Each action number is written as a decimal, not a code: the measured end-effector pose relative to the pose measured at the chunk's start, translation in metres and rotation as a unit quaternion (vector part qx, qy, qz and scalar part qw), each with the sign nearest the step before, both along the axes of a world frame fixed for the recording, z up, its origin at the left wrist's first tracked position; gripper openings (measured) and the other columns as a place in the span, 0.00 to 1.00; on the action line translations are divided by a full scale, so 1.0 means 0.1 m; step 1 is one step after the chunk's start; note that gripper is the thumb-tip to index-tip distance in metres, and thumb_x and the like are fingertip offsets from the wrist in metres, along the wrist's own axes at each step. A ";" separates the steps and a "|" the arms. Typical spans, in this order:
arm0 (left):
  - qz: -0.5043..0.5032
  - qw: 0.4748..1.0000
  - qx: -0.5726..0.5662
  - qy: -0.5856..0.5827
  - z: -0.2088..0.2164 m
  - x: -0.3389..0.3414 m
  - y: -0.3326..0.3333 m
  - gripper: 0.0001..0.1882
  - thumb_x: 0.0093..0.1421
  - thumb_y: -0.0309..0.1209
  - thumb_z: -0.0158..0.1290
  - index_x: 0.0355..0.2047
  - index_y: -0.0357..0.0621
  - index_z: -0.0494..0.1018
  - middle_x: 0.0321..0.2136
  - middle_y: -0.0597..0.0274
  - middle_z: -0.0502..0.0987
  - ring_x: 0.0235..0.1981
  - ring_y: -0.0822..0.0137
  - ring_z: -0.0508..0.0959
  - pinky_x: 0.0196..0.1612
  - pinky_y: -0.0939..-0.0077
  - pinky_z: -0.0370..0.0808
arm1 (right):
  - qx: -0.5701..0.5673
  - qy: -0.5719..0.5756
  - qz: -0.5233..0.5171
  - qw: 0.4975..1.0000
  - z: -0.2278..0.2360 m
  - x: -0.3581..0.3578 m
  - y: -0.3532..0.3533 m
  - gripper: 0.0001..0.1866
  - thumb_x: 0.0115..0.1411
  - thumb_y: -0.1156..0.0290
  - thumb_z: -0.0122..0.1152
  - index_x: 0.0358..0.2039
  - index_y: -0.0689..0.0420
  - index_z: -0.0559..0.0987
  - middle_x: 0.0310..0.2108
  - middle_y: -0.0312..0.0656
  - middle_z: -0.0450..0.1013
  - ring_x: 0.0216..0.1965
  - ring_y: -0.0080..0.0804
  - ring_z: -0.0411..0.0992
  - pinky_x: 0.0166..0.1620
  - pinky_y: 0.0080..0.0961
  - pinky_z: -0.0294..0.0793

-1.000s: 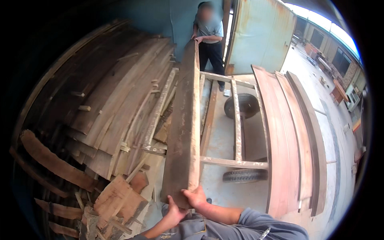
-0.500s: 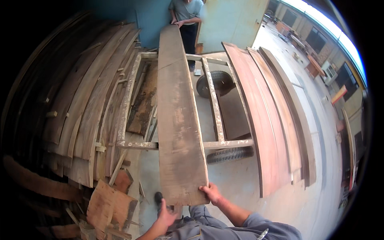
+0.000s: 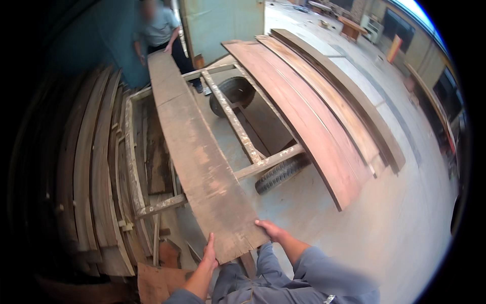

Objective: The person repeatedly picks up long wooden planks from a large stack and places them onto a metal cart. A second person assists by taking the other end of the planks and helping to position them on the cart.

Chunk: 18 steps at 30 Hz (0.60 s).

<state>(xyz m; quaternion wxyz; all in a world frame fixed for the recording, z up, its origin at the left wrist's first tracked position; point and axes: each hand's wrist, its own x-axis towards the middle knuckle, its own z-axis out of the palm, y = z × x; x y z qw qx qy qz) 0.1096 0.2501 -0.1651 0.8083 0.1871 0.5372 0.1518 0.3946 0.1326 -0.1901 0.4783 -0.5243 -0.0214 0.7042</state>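
A long, wide brown wooden plank [image 3: 200, 162] with a rough, cracked near end stretches away from me over a whitish, worn frame [image 3: 268, 163]. My left hand [image 3: 208, 254] grips its left edge near the end, thumb along the side and fingers mostly hidden beneath. On the right edge, my right hand [image 3: 272, 230] is closed around the near corner, with the thumb on top. At the far end stands a person in a grey shirt [image 3: 161, 31], one hand at the plank's right corner and the other near its left.
Reddish boards [image 3: 304, 111] lie right of the frame beside a thick brown board [image 3: 344, 91]. Stacked dark planks [image 3: 83, 167] fill the left. Tyres [image 3: 281, 175] show under the frame. Broken wood pieces [image 3: 157, 281] lie at lower left. A pale green door [image 3: 223, 25] stands behind.
My left hand, earlier off the plank with its fingers apart, now grips the left edge. My right hand keeps its hold. The view has turned rightward, so the scene appears tilted.
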 end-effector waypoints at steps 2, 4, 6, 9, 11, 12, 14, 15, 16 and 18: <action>-0.007 1.000 0.007 0.002 0.21 0.07 -0.02 0.49 0.64 0.66 0.52 0.70 0.40 0.59 0.64 0.46 0.70 0.62 0.48 0.74 0.62 0.44 0.74 | 0.050 0.069 -0.047 0.995 -0.32 0.04 -0.32 0.36 0.69 0.47 0.58 0.67 0.62 0.68 0.65 0.46 0.69 0.63 0.39 0.69 0.66 0.39 0.65; -0.015 1.000 0.002 -0.002 0.23 0.10 -0.04 0.47 0.66 0.67 0.48 0.71 0.43 0.58 0.67 0.48 0.67 0.65 0.48 0.71 0.65 0.44 0.70 | 0.027 0.150 -0.142 0.978 -0.33 -0.03 -0.70 0.36 0.71 0.46 0.54 0.69 0.59 0.65 0.68 0.46 0.66 0.67 0.43 0.66 0.69 0.44 0.62; -0.025 1.000 -0.010 0.009 0.19 0.07 -0.08 0.47 0.66 0.68 0.45 0.72 0.45 0.58 0.68 0.49 0.66 0.67 0.48 0.69 0.67 0.43 0.67 | 0.023 0.223 -0.206 0.952 -0.37 -0.33 -1.02 0.37 0.71 0.45 0.53 0.71 0.56 0.63 0.70 0.46 0.63 0.69 0.45 0.64 0.71 0.48 0.60; -0.035 0.999 -0.016 0.030 0.18 0.13 -0.10 0.48 0.66 0.70 0.44 0.72 0.45 0.57 0.67 0.50 0.67 0.65 0.47 0.70 0.65 0.42 0.69 | 0.051 0.275 -0.269 0.922 -0.27 -0.91 -0.96 0.36 0.70 0.46 0.56 0.70 0.54 0.63 0.69 0.46 0.63 0.68 0.44 0.65 0.70 0.50 0.63; -0.045 0.998 -0.001 0.033 0.43 0.21 -0.14 0.48 0.66 0.69 0.44 0.72 0.44 0.57 0.65 0.49 0.70 0.63 0.47 0.73 0.62 0.42 0.72 | 0.067 0.265 -0.338 0.901 0.00 -1.29 -0.72 0.34 0.70 0.49 0.60 0.69 0.54 0.65 0.66 0.46 0.67 0.65 0.44 0.67 0.68 0.49 0.66; -0.065 0.998 0.003 0.017 0.47 0.21 -0.15 0.48 0.67 0.69 0.43 0.72 0.44 0.57 0.65 0.49 0.69 0.64 0.47 0.72 0.63 0.42 0.71 | 0.046 0.249 -0.353 0.901 0.05 -1.34 -0.63 0.34 0.69 0.51 0.61 0.68 0.55 0.66 0.65 0.46 0.68 0.64 0.44 0.69 0.67 0.49 0.68; -0.104 0.994 0.011 -0.018 0.53 0.20 -0.18 0.47 0.68 0.69 0.41 0.73 0.44 0.56 0.67 0.49 0.68 0.65 0.49 0.71 0.65 0.44 0.69 | 0.002 0.215 -0.380 0.900 0.15 -1.31 -0.53 0.33 0.68 0.54 0.64 0.67 0.57 0.67 0.62 0.46 0.71 0.61 0.44 0.71 0.64 0.48 0.72; -0.120 0.993 0.011 -0.009 0.59 0.24 -0.21 0.47 0.68 0.69 0.40 0.73 0.45 0.55 0.68 0.50 0.66 0.66 0.49 0.69 0.66 0.45 0.68 | -0.032 0.198 -0.384 0.901 0.16 -1.28 -0.52 0.36 0.67 0.56 0.67 0.66 0.63 0.66 0.63 0.49 0.70 0.61 0.46 0.71 0.65 0.48 0.71; -0.135 0.991 0.011 0.001 0.65 0.29 -0.27 0.47 0.69 0.68 0.39 0.73 0.45 0.55 0.69 0.50 0.65 0.67 0.50 0.68 0.68 0.46 0.66 | -0.041 0.184 -0.389 0.902 0.18 -1.26 -0.57 0.35 0.67 0.55 0.66 0.66 0.62 0.67 0.62 0.49 0.71 0.61 0.46 0.71 0.65 0.49 0.72; -0.166 0.986 0.011 0.003 0.73 0.44 -0.38 0.46 0.70 0.68 0.37 0.74 0.45 0.53 0.70 0.50 0.63 0.70 0.51 0.65 0.70 0.48 0.63 | -0.059 0.154 -0.394 0.904 0.25 -1.15 -0.73 0.33 0.69 0.53 0.64 0.65 0.62 0.67 0.60 0.48 0.72 0.60 0.47 0.72 0.63 0.50 0.73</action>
